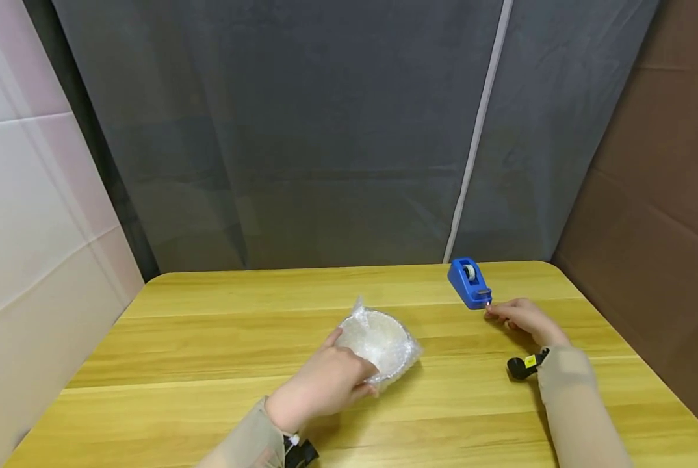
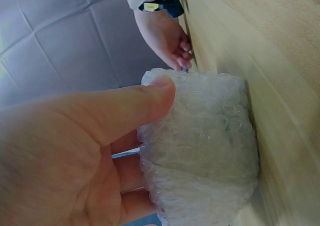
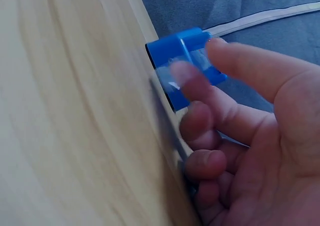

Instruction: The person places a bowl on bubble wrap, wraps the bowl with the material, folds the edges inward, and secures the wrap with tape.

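In the head view my left hand (image 1: 331, 380) grips a bubble-wrapped bowl (image 1: 384, 341) at its near left side. Clear wrap covers the pale, round form, and a loose corner of it sticks up at the back. The left wrist view has the thumb lying over the bubble wrap (image 2: 205, 151), with the other fingers partly hidden behind it. At the front end of a blue tape dispenser (image 1: 468, 284), my right hand (image 1: 524, 318) pinches the end of the clear tape (image 3: 169, 79) with thumb and index finger. Its other fingers are curled in.
Both things stand on a wooden table (image 1: 208, 351), the dispenser near the back right edge. A dark grey curtain (image 1: 337, 143) hangs behind, with a white sheet (image 1: 39, 169) at left and a brown one (image 1: 659, 195) at right. Each wrist wears a small black camera (image 1: 521, 368).
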Demonstrator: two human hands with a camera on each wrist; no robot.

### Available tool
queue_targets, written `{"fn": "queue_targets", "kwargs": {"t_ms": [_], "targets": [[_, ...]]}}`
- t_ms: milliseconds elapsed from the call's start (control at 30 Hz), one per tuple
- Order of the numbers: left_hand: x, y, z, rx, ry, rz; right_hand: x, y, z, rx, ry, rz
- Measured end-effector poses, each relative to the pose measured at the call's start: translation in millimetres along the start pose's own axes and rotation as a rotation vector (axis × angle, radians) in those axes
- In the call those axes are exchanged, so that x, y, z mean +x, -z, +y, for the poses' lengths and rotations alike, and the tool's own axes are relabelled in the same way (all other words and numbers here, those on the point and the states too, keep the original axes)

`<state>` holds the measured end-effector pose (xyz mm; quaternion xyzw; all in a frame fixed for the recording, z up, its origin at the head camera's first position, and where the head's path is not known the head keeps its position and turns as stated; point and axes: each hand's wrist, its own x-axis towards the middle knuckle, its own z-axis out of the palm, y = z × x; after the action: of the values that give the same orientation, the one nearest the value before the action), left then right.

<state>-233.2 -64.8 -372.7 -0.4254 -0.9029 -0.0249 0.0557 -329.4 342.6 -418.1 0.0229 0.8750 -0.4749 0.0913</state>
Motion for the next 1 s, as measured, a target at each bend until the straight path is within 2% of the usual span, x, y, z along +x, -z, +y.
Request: {"fn": "queue_targets", "kwargs": {"t_ms": [167,333,600,1000], "targets": [[0.0,-3.0,0.8,0.000,-0.001,-0.002,-1.2,-2,4,0.044,-0.052,0.025],[-0.1,-3.3,0.6,0.000,-0.003,0.011,-0.5,-4,2,0.013,-0.072,0.049],[1.1,-2.4,0.2,0.006,0.001,0.008,3.4,-11,-3,-0.089,-0.066,0.080],[-0.8,0.2,0.7,0.016,0.006,0.011,6.6,-8,-1,-0.100,-0.018,0.043]]}}
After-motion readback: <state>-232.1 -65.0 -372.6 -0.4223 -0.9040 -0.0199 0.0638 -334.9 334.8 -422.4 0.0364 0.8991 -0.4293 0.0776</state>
